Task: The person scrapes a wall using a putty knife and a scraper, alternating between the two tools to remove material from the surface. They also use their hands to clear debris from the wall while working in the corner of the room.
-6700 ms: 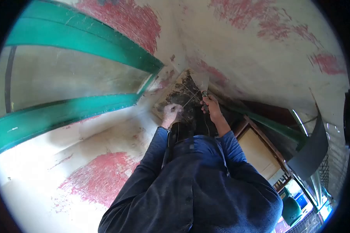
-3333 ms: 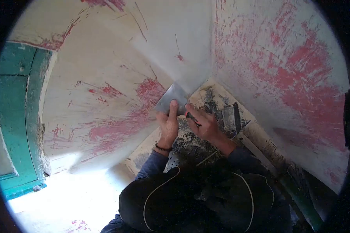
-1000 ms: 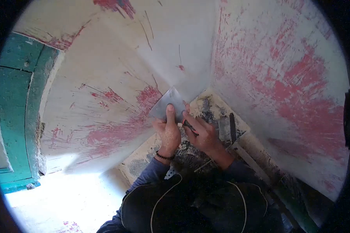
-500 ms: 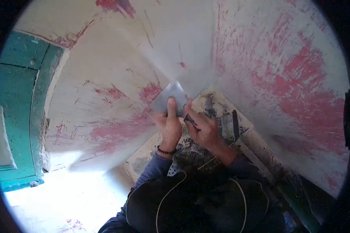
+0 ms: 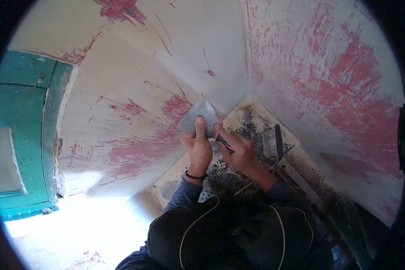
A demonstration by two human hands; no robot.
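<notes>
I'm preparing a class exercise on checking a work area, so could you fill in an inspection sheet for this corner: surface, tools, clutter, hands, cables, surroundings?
Surface: pale surface below the hands, heavily marked with dark patches.
Job's things: thin metal blade, against or very near the wall; red-and-black item, possibly its handle.
Clutter: dark strip beside a flat grey piece; pale item with holes, partly hidden.
Hands: left hand has its thumb on the blade; right hand grips the red-and-black item.
Cables: nothing seen for certain; pale cords over dark clothing are probably part of it.
Surroundings: walls patched with red; green panel at picture left.
</notes>
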